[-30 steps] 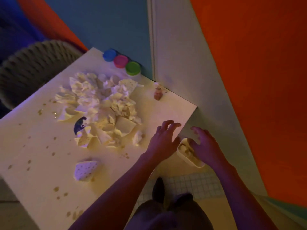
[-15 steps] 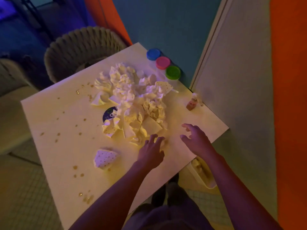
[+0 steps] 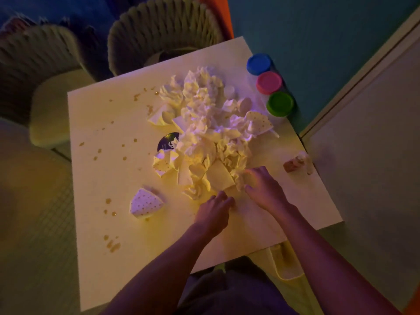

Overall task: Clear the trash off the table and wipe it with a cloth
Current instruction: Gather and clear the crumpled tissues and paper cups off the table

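A heap of crumpled white paper napkins (image 3: 204, 130) covers the middle of the white table (image 3: 113, 178). My right hand (image 3: 263, 189) is at the heap's near right corner, its fingers curled into a crumpled napkin (image 3: 238, 176). Just left of it, my left hand (image 3: 214, 210) lies at the heap's near edge with fingers curled under over a small paper wad, which they hide. A folded polka-dot paper piece (image 3: 145, 204) lies alone to the left. Brown spill spots (image 3: 111, 244) dot the table's left side. No cloth is in view.
Three tubs with blue (image 3: 259, 63), pink (image 3: 269, 82) and green (image 3: 280, 103) lids stand at the far right corner. A small brown bottle (image 3: 293, 165) lies near the right edge. A cream bin (image 3: 288, 267) sits below the near right edge. Wicker chairs (image 3: 163, 26) stand behind.
Both hands came from the bin at the table's edge onto the table and reached the heap. The left hand now covers the small wad; the right hand has closed on a napkin.
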